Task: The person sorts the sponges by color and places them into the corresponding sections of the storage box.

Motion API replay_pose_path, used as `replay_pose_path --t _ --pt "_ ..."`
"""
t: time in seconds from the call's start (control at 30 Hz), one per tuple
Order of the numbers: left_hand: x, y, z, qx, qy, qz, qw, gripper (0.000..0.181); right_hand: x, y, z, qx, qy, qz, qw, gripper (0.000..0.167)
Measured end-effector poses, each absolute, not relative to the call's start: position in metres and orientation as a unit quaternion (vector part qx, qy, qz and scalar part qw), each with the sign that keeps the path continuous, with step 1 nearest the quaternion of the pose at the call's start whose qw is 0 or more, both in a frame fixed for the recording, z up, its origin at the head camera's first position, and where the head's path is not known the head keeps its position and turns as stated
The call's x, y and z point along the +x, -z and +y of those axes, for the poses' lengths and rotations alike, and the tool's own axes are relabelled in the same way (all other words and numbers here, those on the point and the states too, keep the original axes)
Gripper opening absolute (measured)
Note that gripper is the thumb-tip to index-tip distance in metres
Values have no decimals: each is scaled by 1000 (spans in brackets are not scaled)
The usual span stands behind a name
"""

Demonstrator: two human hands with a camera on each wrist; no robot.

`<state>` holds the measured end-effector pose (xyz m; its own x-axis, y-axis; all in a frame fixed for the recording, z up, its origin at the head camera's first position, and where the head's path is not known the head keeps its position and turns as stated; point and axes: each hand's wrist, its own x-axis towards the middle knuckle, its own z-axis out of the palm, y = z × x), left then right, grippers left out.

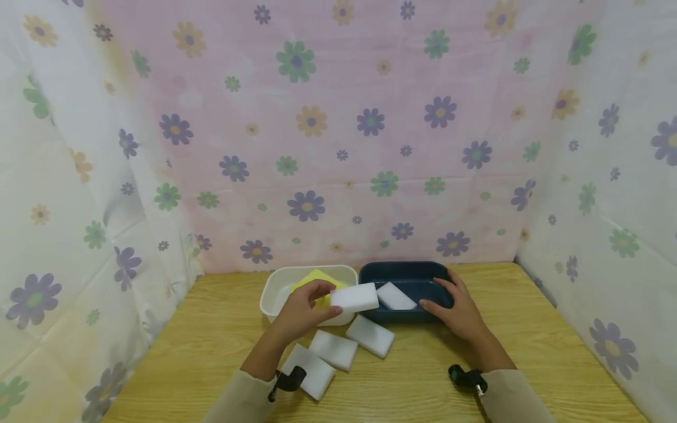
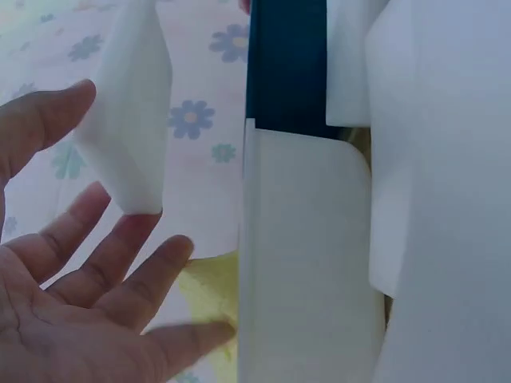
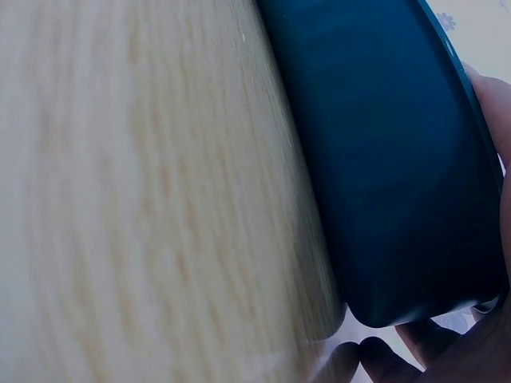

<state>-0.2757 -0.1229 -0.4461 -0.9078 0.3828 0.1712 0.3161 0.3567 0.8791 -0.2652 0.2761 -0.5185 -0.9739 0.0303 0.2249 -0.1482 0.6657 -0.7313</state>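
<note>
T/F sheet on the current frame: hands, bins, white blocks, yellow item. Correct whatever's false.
1. The left hand holds a white block. True.
2. The right hand holds a white block too. False: it holds the right end of the dark blue bin.
3. Three loose blocks lie on the table in front of the bins. True.
4. In the head view, the dark blue bin stands left of the white bin. False: it stands right of it.
5. A yellow item lies in the white bin. True.
6. The dark blue bin has nothing in it. False: one block lies inside.
</note>
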Motion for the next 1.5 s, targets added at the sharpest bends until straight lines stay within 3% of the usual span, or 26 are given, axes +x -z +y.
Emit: replay_pose_path --t 0.37,0.7,1.5 --pt "-280 448 -114 153 -431 887 -66 53 -265 517 273 33 -407 -906 113 88" --pt "-287 444 -101 177 -434 882 -60 59 -265 517 274 31 -408 -905 116 88" --pt "-304 442 -49 206 -410 888 -35 51 -269 522 275 26 -408 -905 120 88"
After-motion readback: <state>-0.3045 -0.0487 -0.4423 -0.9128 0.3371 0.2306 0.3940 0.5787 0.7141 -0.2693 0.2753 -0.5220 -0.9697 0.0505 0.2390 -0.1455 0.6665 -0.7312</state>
